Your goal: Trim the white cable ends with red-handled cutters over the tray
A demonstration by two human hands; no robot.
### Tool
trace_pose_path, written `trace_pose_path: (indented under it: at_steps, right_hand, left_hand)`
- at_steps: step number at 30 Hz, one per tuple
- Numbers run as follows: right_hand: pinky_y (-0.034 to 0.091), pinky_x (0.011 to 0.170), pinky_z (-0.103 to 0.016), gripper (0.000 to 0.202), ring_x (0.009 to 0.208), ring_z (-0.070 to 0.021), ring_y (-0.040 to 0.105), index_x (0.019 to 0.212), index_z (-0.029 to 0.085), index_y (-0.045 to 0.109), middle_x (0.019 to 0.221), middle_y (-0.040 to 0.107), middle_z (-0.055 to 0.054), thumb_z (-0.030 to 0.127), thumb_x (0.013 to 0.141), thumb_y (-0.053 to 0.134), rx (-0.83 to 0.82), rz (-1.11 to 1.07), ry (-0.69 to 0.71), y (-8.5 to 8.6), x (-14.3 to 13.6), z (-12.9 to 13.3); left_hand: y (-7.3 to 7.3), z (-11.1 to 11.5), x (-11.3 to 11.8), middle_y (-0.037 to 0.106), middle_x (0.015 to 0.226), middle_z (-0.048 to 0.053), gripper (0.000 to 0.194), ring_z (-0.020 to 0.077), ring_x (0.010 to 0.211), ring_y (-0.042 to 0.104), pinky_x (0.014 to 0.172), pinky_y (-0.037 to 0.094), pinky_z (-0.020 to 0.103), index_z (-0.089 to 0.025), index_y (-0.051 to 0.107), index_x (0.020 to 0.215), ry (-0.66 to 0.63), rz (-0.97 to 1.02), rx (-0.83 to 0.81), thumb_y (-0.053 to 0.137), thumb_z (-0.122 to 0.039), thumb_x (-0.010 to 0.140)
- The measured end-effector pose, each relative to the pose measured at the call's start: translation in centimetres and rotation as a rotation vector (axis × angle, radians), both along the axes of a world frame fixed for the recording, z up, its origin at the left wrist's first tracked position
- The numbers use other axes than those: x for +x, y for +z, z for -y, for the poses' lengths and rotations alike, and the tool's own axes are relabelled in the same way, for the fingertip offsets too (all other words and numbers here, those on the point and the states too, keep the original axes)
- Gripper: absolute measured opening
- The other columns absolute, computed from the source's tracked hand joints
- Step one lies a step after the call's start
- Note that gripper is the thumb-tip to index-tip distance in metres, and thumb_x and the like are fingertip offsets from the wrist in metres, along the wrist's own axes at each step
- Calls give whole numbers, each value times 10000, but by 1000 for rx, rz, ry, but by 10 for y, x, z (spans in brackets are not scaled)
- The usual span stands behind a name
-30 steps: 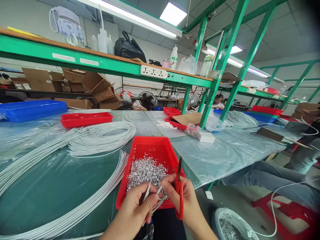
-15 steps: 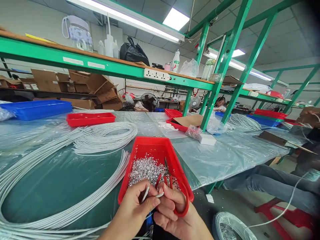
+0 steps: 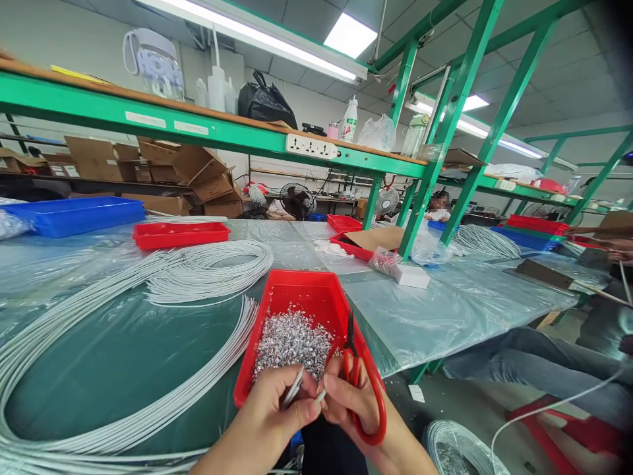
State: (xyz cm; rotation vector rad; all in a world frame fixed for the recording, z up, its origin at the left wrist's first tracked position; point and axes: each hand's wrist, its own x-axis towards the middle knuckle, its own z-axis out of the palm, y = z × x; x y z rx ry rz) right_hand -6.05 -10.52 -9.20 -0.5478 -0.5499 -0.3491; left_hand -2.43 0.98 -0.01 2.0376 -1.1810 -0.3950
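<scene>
Item 1: your left hand (image 3: 270,412), low in the view at the near edge of the bench. Thumb and fingers are pressed together, pinching the end of a thin white cable (image 3: 295,389); a second short white cable tip shows just beside it, between your 2 hands.

Item 2: your right hand (image 3: 353,402), touching the left at the fingertips. It is curled through the loop of the red-handled scissors (image 3: 363,389), gripping them; the dark blades point up and away, over the near right corner of the tray. Whether the blades are parted cannot be told.

Item 3: red plastic tray (image 3: 297,290), directly beyond both hands, on the plastic-covered green bench (image 3: 123,369). It holds a heap of small silvery clippings (image 3: 291,340) in its near half.

Item 4: coiled white cables (image 3: 208,270), left of the tray, with long loops sweeping along the bench toward you.

Item 5: 1 further red tray (image 3: 180,234) and 1 blue tray (image 3: 74,216), far left, well apart from your hands.

Item 6: green shelf frame (image 3: 198,132) overhead, carrying a white power strip (image 3: 311,146) and bottles.

Item 7: another person's legs (image 3: 539,369), seated at right.
</scene>
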Motion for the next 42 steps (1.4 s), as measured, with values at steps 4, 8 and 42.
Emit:
trace_pose_path:
  at_steps: [4, 8, 42]
  right_hand:
    - [193, 368, -202, 370, 282, -18, 148, 554, 167, 480, 339, 279, 124, 429, 643, 726, -24, 6, 154, -4, 8, -2]
    - [201, 424, -193, 310, 384, -38, 289, 707, 151, 629, 408, 403, 75, 448, 687, 717, 18, -26, -84, -7, 5, -2]
    - [225, 442, -191, 301, 490, -67, 284, 581, 141, 473, 522, 359, 62, 289, 662, 722, -463, -209, -580, 4, 50, 63]
  left_hand:
    - [2, 1, -2, 455, 636, -14, 174, 126, 599, 362, 558, 273, 239, -162, 496, 670, -41, 155, 81, 537, -285, 786]
    - [2, 2, -4, 363, 541, -49, 206, 117, 530, 296, 517, 230, 244, -170, 489, 658, 128, 223, 30, 532, -333, 778]
    - [-9, 2, 35, 683, 886, 90, 269, 196, 841, 628, 734, 449, 264, -143, 670, 833, 102, 122, 135, 609, -398, 773]
